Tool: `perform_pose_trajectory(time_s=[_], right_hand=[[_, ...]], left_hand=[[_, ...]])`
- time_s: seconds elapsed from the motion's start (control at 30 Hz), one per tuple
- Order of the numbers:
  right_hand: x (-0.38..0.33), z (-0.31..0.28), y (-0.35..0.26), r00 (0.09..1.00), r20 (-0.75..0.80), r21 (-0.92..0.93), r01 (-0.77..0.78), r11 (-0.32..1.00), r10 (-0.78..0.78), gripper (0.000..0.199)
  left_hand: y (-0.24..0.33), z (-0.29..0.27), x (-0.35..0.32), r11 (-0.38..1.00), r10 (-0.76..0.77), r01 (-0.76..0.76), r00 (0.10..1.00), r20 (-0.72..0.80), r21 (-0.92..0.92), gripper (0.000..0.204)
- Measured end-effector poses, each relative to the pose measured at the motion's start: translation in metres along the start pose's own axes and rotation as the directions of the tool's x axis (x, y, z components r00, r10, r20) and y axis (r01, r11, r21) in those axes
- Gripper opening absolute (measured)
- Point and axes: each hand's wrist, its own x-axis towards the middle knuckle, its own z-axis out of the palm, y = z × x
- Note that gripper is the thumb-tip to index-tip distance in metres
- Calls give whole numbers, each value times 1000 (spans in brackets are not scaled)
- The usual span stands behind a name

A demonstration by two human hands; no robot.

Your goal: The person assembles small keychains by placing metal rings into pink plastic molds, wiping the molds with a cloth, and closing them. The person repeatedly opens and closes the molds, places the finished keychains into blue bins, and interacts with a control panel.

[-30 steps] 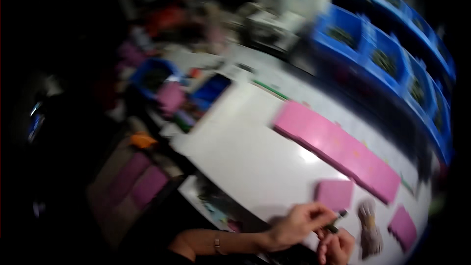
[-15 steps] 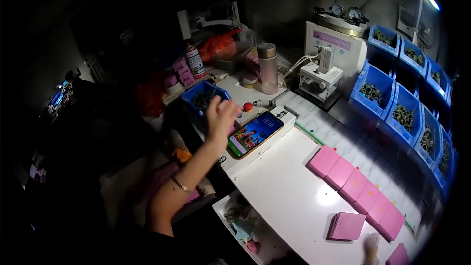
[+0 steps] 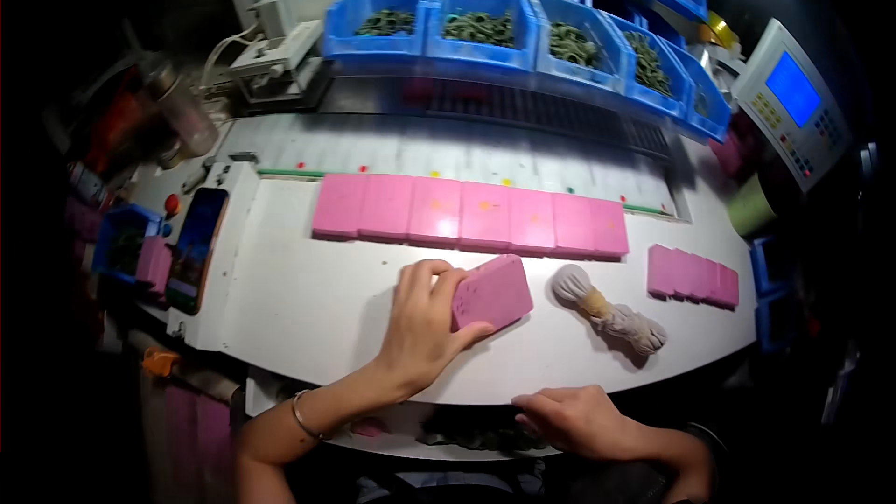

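Head view: we've got L hand (image 3: 420, 322) at ctr of frame, thumb & fingers gripping a pink block (image 3: 495, 295). Our R hand (image 3: 581, 422), lower ctr-right, has fingers curled; can't tell if holding anything. Grey bundle (image 3: 611, 316) lies mid-right, btwn block & short pink row (image 3: 693, 277).

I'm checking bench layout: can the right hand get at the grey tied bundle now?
Probably yes: the right hand is close by, and just white tabletop shows between it and the grey tied bundle.

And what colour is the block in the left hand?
The block is pink, seen best in the head view.
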Motion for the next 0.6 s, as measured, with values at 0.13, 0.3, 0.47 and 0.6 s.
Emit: perform_pose_trajectory(time_s=[0.13, 0.3, 0.47, 0.6], right_hand=[[1, -5, 10, 955, -293, 17, 62, 998, -54, 12], [18, -16, 11, 855, -519, 72, 71, 995, -23, 14], [35, -23, 22, 832, -547, -73, 64, 995, -94, 24], [55, -20, 42, 868, -497, 72, 15, 997, 22, 26]], left_hand=[[11, 12, -11, 955, 292, -295, 935, -200, 14, 29], [24, 6, -13, 897, -131, 68, 984, -117, -437, 9], [20, 2, -6, 930, -38, 41, 999, 15, -365, 28], [19, 5, -10, 939, 24, 9, 996, 91, -345, 64]])
